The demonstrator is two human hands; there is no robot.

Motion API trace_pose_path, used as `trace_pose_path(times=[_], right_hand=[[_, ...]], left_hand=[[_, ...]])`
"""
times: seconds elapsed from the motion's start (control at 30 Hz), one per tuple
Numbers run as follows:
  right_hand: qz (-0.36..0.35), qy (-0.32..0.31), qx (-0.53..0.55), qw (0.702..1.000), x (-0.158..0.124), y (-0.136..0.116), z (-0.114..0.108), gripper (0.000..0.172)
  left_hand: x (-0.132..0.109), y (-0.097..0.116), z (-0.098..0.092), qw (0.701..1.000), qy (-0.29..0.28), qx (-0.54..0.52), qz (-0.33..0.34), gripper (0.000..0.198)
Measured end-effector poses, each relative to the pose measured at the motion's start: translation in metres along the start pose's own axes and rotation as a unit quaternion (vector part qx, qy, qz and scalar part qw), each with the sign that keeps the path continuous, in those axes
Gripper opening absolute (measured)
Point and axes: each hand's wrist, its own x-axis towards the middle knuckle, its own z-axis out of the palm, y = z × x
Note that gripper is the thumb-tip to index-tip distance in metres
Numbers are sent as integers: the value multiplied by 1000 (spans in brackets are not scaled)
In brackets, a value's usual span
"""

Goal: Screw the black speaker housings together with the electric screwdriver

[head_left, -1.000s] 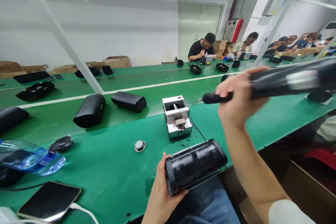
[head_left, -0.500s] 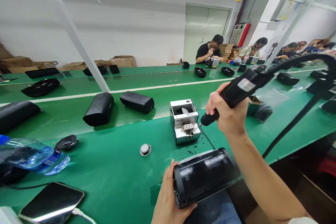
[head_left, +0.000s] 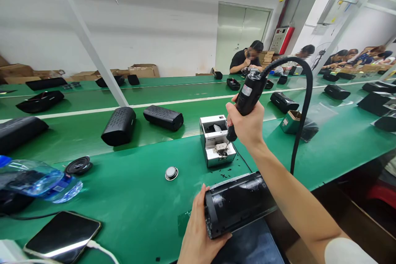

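My right hand is wrapped round a black corded electric screwdriver, tilted with its bit pointing down and left. The bit's tip is at the front of a small white-and-silver screw feeder; whether a screw sits on it is too small to tell. With thumb and fingers, my left hand grips the left end of a black speaker housing with perforated patches. My right forearm covers the housing's right end. A round silver-rimmed disc lies left of the feeder.
A phone with a white cable, a water bottle and a round black speaker driver lie on the left. Black housings stand on the green belt. A green box is at right. Several co-workers sit beyond.
My right hand has moved left and turned the screwdriver more upright, its bit now at the feeder's front. My left hand and the housing have barely moved.
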Motion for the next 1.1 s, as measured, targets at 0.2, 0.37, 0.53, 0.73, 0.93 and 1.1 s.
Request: trace_pose_path(times=[0.2,0.37,0.53,0.73,0.93,1.1], right_hand=[[-5,-81,38,996,12,5,6,27],[-26,-145,74,986,11,6,4,24],[-35,-4,46,998,-6,-2,-3,19],[-22,-23,73,997,-9,-13,-12,17],[-26,-50,100,993,-27,-74,-56,17],[14,-12,83,996,-68,-129,-110,29]], left_hand=[[1,7,-7,1000,-21,-15,-4,136],[3,10,-13,999,-44,-21,-8,132],[3,10,-12,999,-45,-24,-1,132],[3,10,-10,999,-33,-14,-4,137],[2,13,-12,999,-40,-7,-4,131],[3,16,-15,1000,-31,-3,3,123]])
